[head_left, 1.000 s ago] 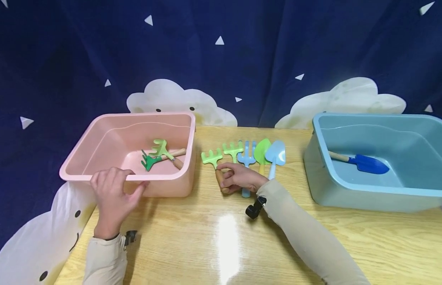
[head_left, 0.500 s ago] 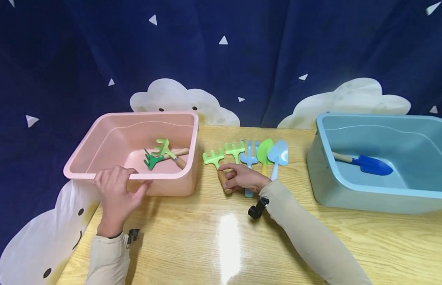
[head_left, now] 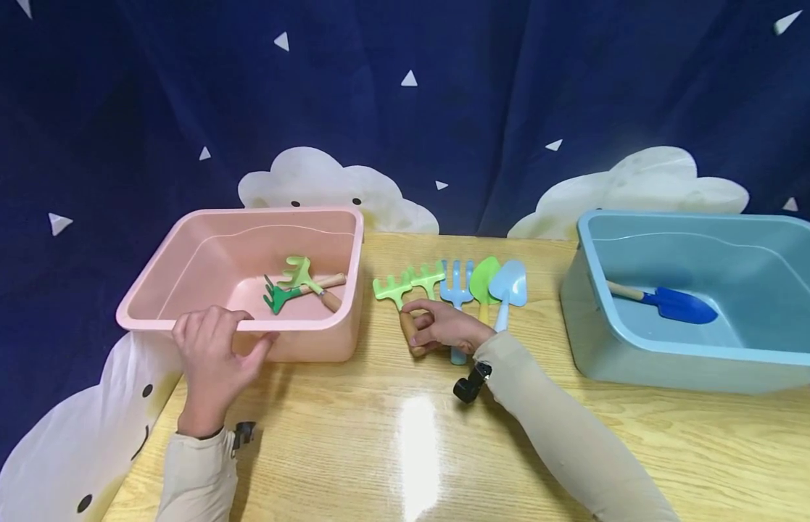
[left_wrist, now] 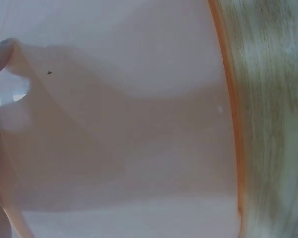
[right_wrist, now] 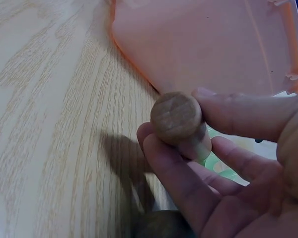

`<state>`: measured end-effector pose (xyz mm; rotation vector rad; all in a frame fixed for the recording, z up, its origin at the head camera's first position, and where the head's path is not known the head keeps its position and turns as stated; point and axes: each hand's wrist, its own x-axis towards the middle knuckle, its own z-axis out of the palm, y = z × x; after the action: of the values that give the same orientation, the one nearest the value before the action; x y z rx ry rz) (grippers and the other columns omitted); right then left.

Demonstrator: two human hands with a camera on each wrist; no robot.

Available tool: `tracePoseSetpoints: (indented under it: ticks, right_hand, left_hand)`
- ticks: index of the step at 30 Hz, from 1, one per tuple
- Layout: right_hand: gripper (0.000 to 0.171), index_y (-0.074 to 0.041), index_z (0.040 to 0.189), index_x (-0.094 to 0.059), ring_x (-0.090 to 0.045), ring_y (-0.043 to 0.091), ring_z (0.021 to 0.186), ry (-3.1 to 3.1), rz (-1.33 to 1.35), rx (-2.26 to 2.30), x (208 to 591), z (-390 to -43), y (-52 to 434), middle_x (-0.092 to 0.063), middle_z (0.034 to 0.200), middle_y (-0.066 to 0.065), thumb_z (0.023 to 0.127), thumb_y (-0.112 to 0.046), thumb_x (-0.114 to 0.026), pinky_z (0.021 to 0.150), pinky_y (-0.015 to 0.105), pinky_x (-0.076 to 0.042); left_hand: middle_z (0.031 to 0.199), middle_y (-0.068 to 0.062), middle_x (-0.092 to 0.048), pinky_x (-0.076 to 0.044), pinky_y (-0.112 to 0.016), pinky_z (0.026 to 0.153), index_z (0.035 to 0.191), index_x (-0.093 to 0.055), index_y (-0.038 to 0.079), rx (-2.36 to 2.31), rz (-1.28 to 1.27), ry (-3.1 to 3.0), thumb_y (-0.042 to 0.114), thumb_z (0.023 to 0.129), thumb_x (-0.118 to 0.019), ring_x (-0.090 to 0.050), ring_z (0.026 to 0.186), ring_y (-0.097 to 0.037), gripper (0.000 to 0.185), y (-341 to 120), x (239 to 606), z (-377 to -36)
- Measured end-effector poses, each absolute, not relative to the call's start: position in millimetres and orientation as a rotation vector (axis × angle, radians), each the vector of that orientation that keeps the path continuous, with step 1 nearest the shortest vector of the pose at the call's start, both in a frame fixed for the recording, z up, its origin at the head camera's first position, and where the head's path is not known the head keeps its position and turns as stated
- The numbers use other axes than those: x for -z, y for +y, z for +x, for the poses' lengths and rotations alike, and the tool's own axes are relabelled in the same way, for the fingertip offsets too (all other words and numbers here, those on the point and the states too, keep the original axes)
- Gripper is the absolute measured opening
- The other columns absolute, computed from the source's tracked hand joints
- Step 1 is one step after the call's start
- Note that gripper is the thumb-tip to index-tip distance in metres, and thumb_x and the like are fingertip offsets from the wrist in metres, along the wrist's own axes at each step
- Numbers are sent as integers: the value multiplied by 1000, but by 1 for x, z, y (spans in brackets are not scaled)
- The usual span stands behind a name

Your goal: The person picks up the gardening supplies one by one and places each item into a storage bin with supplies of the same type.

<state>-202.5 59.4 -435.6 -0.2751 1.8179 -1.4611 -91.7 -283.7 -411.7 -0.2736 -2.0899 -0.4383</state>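
Observation:
My right hand (head_left: 447,326) pinches the wooden handle of a light green hand rake (head_left: 393,288) between thumb and fingers. In the right wrist view the round end of that wooden handle (right_wrist: 176,118) faces the camera. A second light green rake (head_left: 427,277) lies right beside its tines, its handle hidden behind my hand. My left hand (head_left: 214,355) grips the near rim of the pink bin (head_left: 313,325), fingers over the edge and thumb outside. Inside the bin lie a dark green rake (head_left: 275,297) and a light green rake (head_left: 300,272), both wooden-handled.
Right of my hand, a blue fork (head_left: 457,290), a green trowel (head_left: 485,277) and a light blue trowel (head_left: 511,283) lie in a row on the wooden table (head_left: 339,435). A blue bin (head_left: 666,373) at the right holds a dark blue trowel (head_left: 684,304).
The second light green rake has shifted slightly left, closing the gap to the held rake's tines. Both hands keep their holds, and the head view has shifted a little.

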Motion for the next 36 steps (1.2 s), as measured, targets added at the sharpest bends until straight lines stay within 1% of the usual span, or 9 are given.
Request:
tracePoseSetpoints:
  ticks: [3, 12, 15, 19, 22, 25, 29, 32, 36]
  right_hand:
    - [69, -10, 149, -40, -65, 15, 84, 1821, -275, 1458, 436, -203, 60, -57, 106, 9, 87, 8, -65, 84, 36, -59]
    - [70, -11, 149, -40, -63, 14, 85, 1849, -310, 1456, 435, -204, 63, -57, 116, 12, 86, 7, -66, 85, 38, -59]
    - [70, -10, 150, -39, -63, 14, 85, 1856, -323, 1460, 433, -204, 64, -56, 114, 11, 87, 7, -65, 84, 38, -59]
    - [69, -9, 149, -39, -60, 12, 78, 1865, -339, 1470, 432, -205, 67, -52, 100, 4, 87, 7, -65, 78, 34, -59]
    - [70, -9, 150, -38, -58, 13, 77, 1881, -344, 1468, 430, -207, 70, -51, 98, 4, 87, 7, -65, 77, 32, -58]
    - [70, -11, 150, -39, -63, 15, 87, 1926, -355, 1430, 426, -209, 76, -57, 115, 12, 88, 4, -66, 81, 33, -58]
    - [69, -11, 151, -38, -66, 24, 104, 1986, -393, 1363, 419, -212, 83, -50, 141, 24, 88, 1, -65, 86, 37, -58]
    - [69, -10, 151, -37, -65, 27, 108, 2013, -418, 1341, 413, -215, 87, -47, 143, 26, 89, 0, -65, 86, 38, -58]
    - [70, -12, 151, -38, -64, 23, 106, 1997, -414, 1361, 405, -217, 91, -49, 142, 25, 89, 0, -65, 85, 38, -58]
  left_hand:
    - [73, -14, -53, -24, -56, 90, 87, -63, 0, 440, -269, -2099, 46, 75, -70, -44, 80, -38, 48, -284, 412, -91]
    - [73, -14, -53, -23, -57, 90, 88, -63, 0, 453, -264, -2113, 41, 73, -70, -44, 80, -38, 45, -284, 412, -89]
    - [73, -15, -53, -24, -57, 89, 88, -63, 0, 453, -268, -2105, 40, 72, -70, -44, 79, -39, 44, -284, 412, -90]
    - [74, -15, -54, -24, -57, 88, 88, -63, 0, 450, -270, -2107, 39, 72, -70, -44, 79, -39, 43, -285, 412, -90]
    - [74, -15, -54, -24, -57, 89, 88, -63, -1, 449, -268, -2113, 40, 73, -70, -45, 80, -39, 44, -285, 411, -90]
    - [74, -15, -54, -24, -56, 89, 88, -63, 0, 443, -266, -2117, 43, 75, -69, -45, 80, -39, 46, -285, 411, -89]
    - [74, -15, -54, -24, -56, 89, 88, -63, 0, 435, -268, -2123, 45, 77, -69, -45, 80, -39, 47, -284, 411, -90]
    - [74, -14, -54, -24, -56, 89, 89, -63, 0, 429, -270, -2126, 43, 76, -69, -45, 80, -39, 46, -284, 410, -90]
    - [74, -14, -54, -25, -56, 89, 89, -63, 0, 421, -269, -2128, 44, 76, -69, -45, 79, -39, 46, -284, 410, -90]
